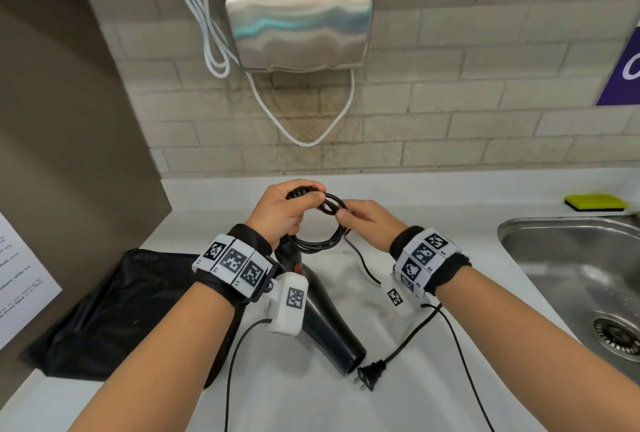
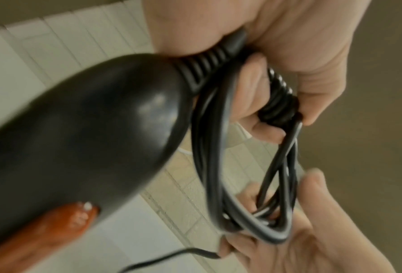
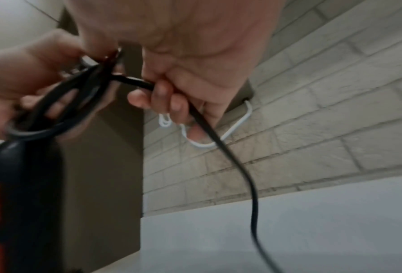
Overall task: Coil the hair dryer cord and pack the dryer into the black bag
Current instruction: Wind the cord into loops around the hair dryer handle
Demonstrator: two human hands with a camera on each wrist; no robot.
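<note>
Above counter: cord coils in left grip, right grip.

both forearms reach forward, wrists close together and raised. the left hand is curled in a fist, palm turned inward, thumb on top, gripping the cord loops. the right hand sits just beside it, fingers curled and pinching the cord's loose run between thumb and fingertips.
</note>
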